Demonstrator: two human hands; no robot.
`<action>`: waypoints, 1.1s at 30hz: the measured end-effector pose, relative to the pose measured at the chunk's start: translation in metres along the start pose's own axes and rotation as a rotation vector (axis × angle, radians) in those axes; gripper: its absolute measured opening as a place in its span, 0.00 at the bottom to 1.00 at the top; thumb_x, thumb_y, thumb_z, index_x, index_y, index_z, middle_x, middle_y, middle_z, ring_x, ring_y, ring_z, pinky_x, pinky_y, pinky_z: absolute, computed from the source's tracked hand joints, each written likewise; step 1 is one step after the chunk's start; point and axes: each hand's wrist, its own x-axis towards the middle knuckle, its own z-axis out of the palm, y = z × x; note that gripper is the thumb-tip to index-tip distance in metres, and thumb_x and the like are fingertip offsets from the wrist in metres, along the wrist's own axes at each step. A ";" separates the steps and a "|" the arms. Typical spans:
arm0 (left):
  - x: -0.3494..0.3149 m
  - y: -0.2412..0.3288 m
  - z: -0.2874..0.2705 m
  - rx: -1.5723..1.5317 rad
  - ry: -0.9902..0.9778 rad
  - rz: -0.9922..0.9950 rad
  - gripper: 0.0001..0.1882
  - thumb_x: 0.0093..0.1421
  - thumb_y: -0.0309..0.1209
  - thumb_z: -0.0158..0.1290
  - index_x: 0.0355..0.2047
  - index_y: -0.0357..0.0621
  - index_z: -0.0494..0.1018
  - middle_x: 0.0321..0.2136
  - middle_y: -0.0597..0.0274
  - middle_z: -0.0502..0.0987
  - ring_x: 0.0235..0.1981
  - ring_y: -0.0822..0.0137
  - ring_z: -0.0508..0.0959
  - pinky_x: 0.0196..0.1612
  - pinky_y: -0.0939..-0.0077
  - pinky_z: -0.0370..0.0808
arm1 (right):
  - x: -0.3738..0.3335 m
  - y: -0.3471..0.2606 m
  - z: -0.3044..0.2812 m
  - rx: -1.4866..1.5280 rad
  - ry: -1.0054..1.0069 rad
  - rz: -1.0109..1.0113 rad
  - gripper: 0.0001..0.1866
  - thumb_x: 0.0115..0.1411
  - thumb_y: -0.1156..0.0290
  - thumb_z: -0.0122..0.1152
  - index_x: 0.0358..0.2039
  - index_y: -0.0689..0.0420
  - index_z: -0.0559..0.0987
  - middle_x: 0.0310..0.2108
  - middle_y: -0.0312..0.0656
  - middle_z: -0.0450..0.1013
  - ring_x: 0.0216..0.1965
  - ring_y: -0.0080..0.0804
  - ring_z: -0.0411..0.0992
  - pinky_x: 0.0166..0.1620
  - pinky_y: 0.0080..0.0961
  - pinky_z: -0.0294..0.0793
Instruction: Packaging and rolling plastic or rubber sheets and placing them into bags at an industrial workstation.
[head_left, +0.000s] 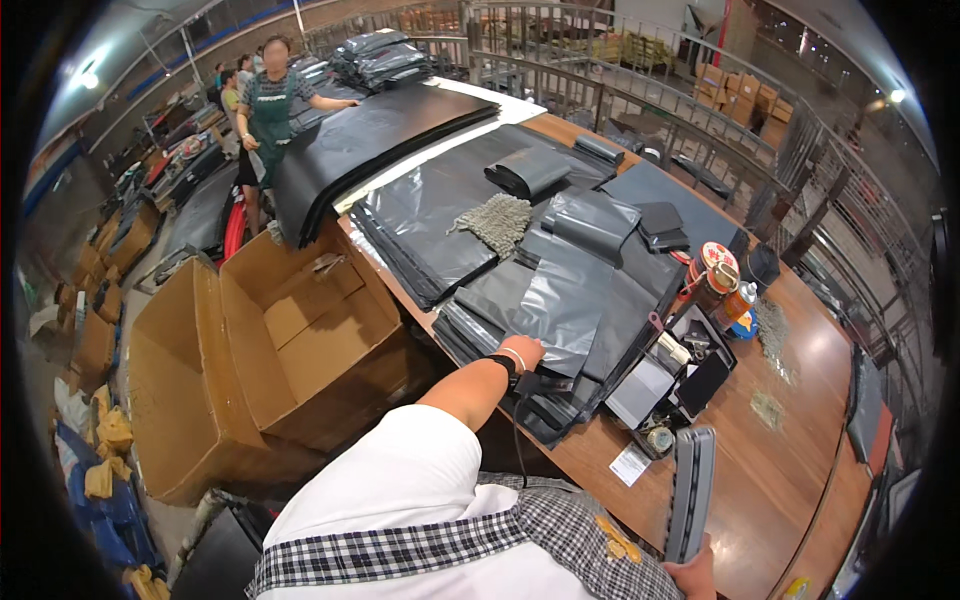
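Observation:
My left hand, with a black watch and a pale bracelet at the wrist, is closed on the near edge of a shiny grey plastic sheet. This sheet lies on a stack of dark plastic sheets on the wooden table. At the lower right, my right hand is wrapped around the lower end of a long grey bar-shaped tool, held upright near the table edge; its exact kind is unclear. Beyond my left hand are a folded dark plastic piece and a bundle of grey-beige strings.
A large open cardboard box stands left of the table. A black container with small items, a red-lidded tub and an orange bottle sit at the right. A co-worker stands by a thick black sheet stack.

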 end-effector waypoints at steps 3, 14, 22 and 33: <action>-0.003 -0.002 -0.003 0.072 0.027 0.086 0.16 0.56 0.33 0.52 0.44 0.45 0.78 0.45 0.48 0.78 0.46 0.51 0.79 0.47 0.57 0.76 | 0.016 -0.056 0.029 0.164 -0.239 -0.038 0.47 0.32 0.69 0.76 0.56 0.63 0.68 0.48 0.50 0.74 0.50 0.38 0.73 0.52 0.34 0.72; 0.024 -0.047 -0.024 -0.522 0.135 0.295 0.12 0.55 0.38 0.56 0.31 0.41 0.75 0.29 0.47 0.78 0.34 0.44 0.77 0.37 0.54 0.72 | 0.072 -0.177 0.154 0.171 -0.471 0.053 0.36 0.43 0.65 0.73 0.54 0.62 0.71 0.46 0.48 0.76 0.47 0.39 0.74 0.54 0.32 0.70; 0.020 -0.059 -0.033 -0.343 0.007 0.457 0.10 0.55 0.34 0.57 0.33 0.41 0.76 0.28 0.47 0.79 0.33 0.47 0.78 0.37 0.58 0.73 | 0.072 -0.215 0.176 0.232 -0.427 0.191 0.34 0.45 0.65 0.74 0.51 0.65 0.73 0.43 0.47 0.77 0.45 0.36 0.74 0.53 0.29 0.70; 0.002 -0.020 -0.065 -0.488 0.584 0.477 0.07 0.57 0.33 0.54 0.26 0.44 0.73 0.28 0.52 0.76 0.34 0.48 0.76 0.37 0.56 0.73 | 0.078 -0.225 0.191 0.389 -0.426 0.330 0.31 0.47 0.62 0.73 0.50 0.64 0.75 0.41 0.43 0.78 0.42 0.31 0.73 0.51 0.27 0.70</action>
